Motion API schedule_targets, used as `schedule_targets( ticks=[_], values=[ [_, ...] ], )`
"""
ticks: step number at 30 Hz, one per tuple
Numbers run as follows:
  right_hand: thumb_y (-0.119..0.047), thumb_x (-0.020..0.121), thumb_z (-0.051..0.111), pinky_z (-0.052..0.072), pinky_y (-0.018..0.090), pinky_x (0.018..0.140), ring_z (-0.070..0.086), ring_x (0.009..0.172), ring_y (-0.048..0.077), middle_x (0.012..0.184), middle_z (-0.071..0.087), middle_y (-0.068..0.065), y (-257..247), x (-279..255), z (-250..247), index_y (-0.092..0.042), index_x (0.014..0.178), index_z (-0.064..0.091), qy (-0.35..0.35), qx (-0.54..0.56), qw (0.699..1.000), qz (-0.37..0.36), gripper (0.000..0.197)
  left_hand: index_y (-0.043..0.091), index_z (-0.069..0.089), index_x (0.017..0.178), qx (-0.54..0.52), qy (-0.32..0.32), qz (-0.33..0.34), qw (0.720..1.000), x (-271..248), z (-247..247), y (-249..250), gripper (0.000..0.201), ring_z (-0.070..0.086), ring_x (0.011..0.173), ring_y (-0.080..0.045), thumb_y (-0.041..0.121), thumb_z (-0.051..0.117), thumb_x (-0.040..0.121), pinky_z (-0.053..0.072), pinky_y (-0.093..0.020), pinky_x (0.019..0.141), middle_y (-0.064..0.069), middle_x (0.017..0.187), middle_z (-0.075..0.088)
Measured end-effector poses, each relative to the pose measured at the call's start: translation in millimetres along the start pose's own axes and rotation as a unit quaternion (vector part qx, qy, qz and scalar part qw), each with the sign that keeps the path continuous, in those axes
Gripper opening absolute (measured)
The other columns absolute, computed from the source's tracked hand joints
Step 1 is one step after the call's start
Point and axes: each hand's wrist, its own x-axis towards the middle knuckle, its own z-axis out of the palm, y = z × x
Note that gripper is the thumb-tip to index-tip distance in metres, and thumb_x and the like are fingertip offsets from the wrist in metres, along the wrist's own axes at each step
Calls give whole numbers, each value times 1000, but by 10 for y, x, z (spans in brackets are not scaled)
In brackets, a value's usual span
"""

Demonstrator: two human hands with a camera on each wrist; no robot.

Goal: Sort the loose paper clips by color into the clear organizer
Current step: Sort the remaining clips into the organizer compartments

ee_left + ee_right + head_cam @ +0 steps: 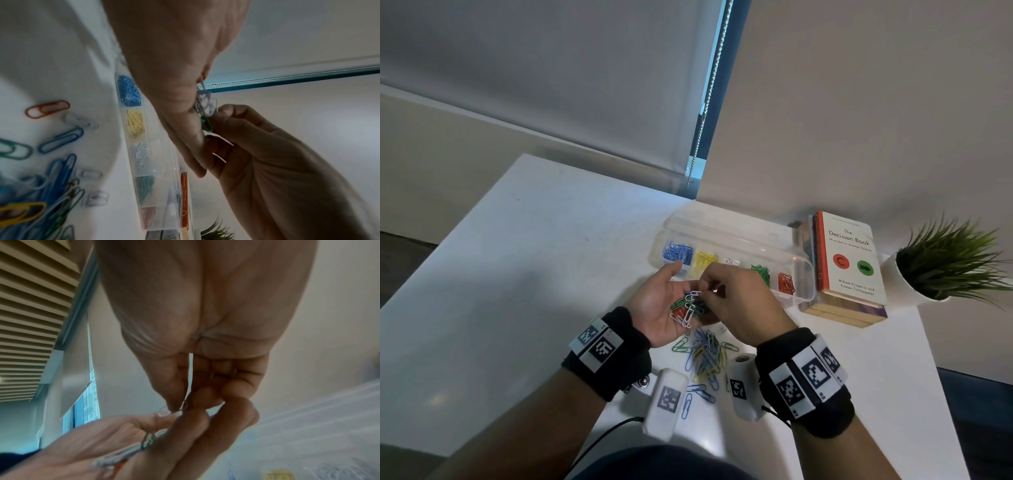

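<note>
My left hand (655, 303) is palm up above the table, cupping a bunch of white, green and red paper clips (688, 308). My right hand (739, 301) reaches into that bunch and pinches one clip between thumb and fingertips; its colour is unclear. The left wrist view shows the cupped clips (205, 105) between my left hand (174, 65) and right hand (246, 146). Behind my hands lies the clear organizer (804, 274), lid open, with blue, yellow, white, green and red clips in separate compartments. A loose mixed pile (705, 356) lies on the table below my hands.
A stack of books (849, 263) stands right of the organizer, and a white potted plant (945, 263) beyond it. The white table (534, 257) ends at a wall behind and drops off on the left.
</note>
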Motion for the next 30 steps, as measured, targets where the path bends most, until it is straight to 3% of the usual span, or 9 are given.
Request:
schedule_targets(
  ticks=[6,10,15,18,21,26,30],
  values=[
    [-18,85,62,46,37,80,57,90,22,95,60,6,18,12,92,-15,97,68,-51,-63,997,3,15,-5,57,91,10,10,-1,1000,-19,22,-45,60,64,60,-25,48,29,100,58,-36,61,-18,72,63],
    [-23,85,61,45,39,75,56,86,24,89,57,7,-5,13,107,-14,92,68,-54,-91,994,-5,14,-5,63,89,24,5,-7,1000,-12,17,-64,64,65,62,-26,49,30,100,59,-35,63,-20,73,64],
    [-19,91,57,45,35,76,58,86,24,91,63,8,55,-5,97,-11,94,67,-41,-74,996,-4,13,-9,61,102,6,2,-12,1000,-6,17,-66,63,62,77,-30,48,34,99,59,-43,70,-19,83,57],
    [-15,89,60,50,34,73,61,79,20,83,68,3,98,-23,56,-15,85,65,-15,-5,1000,19,7,-12,65,96,-2,-9,-10,1000,-17,44,-64,68,65,80,-34,47,32,101,59,-48,76,-21,84,60],
    [-12,87,63,54,39,73,65,75,18,77,69,1,132,-39,11,-16,82,65,0,95,994,54,7,-13,67,91,-5,-23,-10,1000,-39,87,-47,70,70,76,-36,45,31,101,60,-46,72,-26,84,66],
    [-10,87,62,54,29,72,65,75,14,80,69,-2,129,-28,-19,-22,86,66,-15,114,992,55,12,-12,70,87,7,-19,-9,1000,-18,73,-28,71,70,76,-34,45,31,101,60,-43,69,-26,87,67],
    [-10,86,61,47,17,65,59,68,7,74,65,-8,140,-8,-11,-23,79,63,-18,92,994,55,16,-14,61,100,17,-8,-8,1000,3,59,-21,65,70,77,-34,44,31,101,60,-43,74,-27,88,67]
  ],
)
